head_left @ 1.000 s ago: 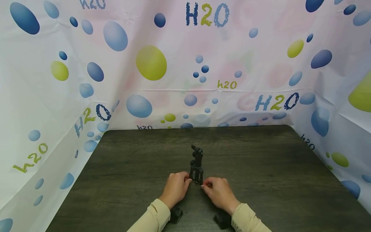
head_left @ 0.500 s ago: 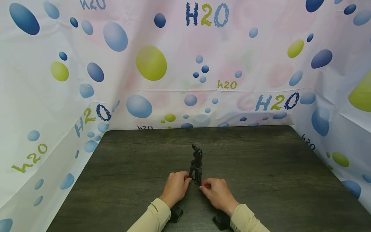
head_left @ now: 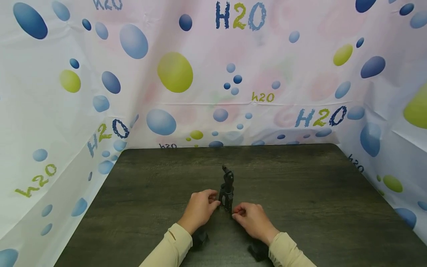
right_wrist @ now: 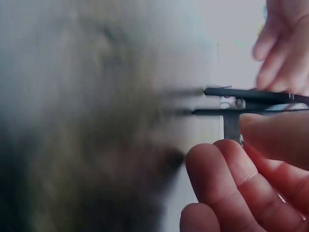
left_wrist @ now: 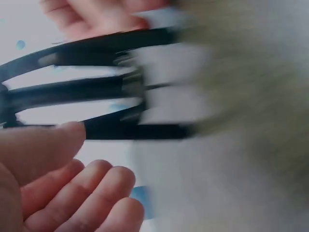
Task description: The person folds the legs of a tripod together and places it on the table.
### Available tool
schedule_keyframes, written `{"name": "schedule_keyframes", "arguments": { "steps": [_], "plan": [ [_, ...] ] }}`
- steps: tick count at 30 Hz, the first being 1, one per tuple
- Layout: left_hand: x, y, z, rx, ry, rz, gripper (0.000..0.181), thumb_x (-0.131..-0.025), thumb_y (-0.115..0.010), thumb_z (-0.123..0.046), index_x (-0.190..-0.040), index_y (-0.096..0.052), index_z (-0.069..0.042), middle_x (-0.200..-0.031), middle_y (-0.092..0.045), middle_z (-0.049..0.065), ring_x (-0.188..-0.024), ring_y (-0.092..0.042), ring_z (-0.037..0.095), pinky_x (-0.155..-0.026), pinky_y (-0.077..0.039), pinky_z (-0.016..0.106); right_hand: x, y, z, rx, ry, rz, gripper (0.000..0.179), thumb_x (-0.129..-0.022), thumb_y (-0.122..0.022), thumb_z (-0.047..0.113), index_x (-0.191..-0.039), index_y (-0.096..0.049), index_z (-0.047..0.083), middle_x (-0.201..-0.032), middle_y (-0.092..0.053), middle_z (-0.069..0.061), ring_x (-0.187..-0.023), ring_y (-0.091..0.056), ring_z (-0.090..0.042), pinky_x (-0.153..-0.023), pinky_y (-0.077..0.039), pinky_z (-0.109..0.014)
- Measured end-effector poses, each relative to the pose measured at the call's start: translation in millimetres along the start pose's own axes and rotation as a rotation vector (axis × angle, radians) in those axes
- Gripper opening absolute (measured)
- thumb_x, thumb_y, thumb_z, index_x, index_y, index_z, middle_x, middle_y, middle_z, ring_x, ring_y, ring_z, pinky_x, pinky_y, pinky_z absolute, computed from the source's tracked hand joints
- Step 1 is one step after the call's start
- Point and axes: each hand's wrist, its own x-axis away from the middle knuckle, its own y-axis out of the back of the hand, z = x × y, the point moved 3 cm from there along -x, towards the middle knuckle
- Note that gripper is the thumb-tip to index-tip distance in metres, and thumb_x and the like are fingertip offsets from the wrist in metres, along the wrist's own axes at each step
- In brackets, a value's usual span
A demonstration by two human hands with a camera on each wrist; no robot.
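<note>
A small black tripod stands upright on the dark table between the two hands, its legs close together. My left hand is at its left side, with thumb and index finger parted near a leg. In the left wrist view the left thumb overlaps the edge of a tripod leg, while the other fingers curl loosely below it. My right hand pinches the foot end of the right leg. The right wrist view shows the right thumb against that leg, its index fingertip partly hidden.
The dark wood-grain table reaches back to a white curtain printed with blue and green dots, which also closes off both sides. Black wrist-worn devices, one at the left wrist and one at the right wrist, sit under the sleeves.
The left hand has shifted slightly up and left, and its thumb and index finger have parted from the leg. The tripod's legs have drawn closer together and its top has turned a little.
</note>
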Motion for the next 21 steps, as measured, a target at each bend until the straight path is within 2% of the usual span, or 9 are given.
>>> {"name": "schedule_keyframes", "arguments": {
  "steps": [2,5,8,11,15,21],
  "plan": [
    [-0.5,15.4,-9.3,0.048,-0.006,-0.004,0.033,-0.092,-0.075,-0.017,-0.120,-0.069,0.000,-0.105,-0.073,0.012,-0.094,-0.071,0.023,-0.076,-0.058,0.036,-2.2,3.4,-1.4,0.018,-0.012,-0.040,0.004,-0.090,-0.075,0.015,-0.090,-0.073,0.012,-0.081,-0.068,0.008,-0.072,-0.065,-0.008,-0.064,-0.053,-0.028],
    [-2.6,37.6,-25.6,0.123,-0.038,-0.045,0.041,-0.092,-0.075,-0.025,-0.124,-0.067,-0.001,-0.111,-0.072,0.012,-0.099,-0.070,0.024,-0.081,-0.057,0.037,-6.3,7.2,-3.2,0.018,-0.035,-0.093,0.004,-0.091,-0.074,0.015,-0.090,-0.073,0.012,-0.080,-0.067,0.008,-0.071,-0.063,-0.008,-0.065,-0.052,-0.031],
    [-4.4,52.1,-41.3,0.179,-0.069,-0.086,0.046,-0.091,-0.077,-0.029,-0.126,-0.066,-0.001,-0.112,-0.071,0.012,-0.102,-0.070,0.025,-0.084,-0.056,0.039,-10.0,9.0,-4.0,0.013,-0.053,-0.129,0.006,-0.093,-0.073,0.015,-0.096,-0.074,0.010,-0.085,-0.069,0.007,-0.073,-0.063,-0.009,-0.066,-0.053,-0.034],
    [-6.4,57.5,-53.7,0.202,-0.098,-0.116,0.050,-0.090,-0.078,-0.028,-0.129,-0.065,-0.001,-0.115,-0.070,0.013,-0.104,-0.069,0.024,-0.086,-0.056,0.038,-13.5,9.5,-3.4,0.014,-0.053,-0.152,0.013,-0.093,-0.073,0.014,-0.105,-0.073,0.008,-0.096,-0.071,0.001,-0.076,-0.064,-0.011,-0.070,-0.054,-0.038],
    [-8.0,58.0,-64.0,0.216,-0.123,-0.142,0.057,-0.088,-0.080,-0.025,-0.133,-0.061,0.002,-0.120,-0.068,0.015,-0.106,-0.068,0.023,-0.087,-0.055,0.034,-18.1,7.9,-1.9,0.011,-0.031,-0.145,0.025,-0.095,-0.070,0.013,-0.118,-0.071,0.006,-0.113,-0.071,-0.007,-0.083,-0.068,-0.017,-0.076,-0.055,-0.043],
    [-10.1,53.3,-70.8,0.202,-0.145,-0.159,0.060,-0.086,-0.082,-0.024,-0.132,-0.059,0.005,-0.114,-0.068,0.013,-0.101,-0.068,0.022,-0.084,-0.056,0.033,-22.0,4.5,0.5,-0.008,-0.034,-0.139,0.028,-0.096,-0.067,0.011,-0.123,-0.069,0.004,-0.116,-0.070,-0.011,-0.087,-0.068,-0.022,-0.078,-0.054,-0.045]
  ]
}}
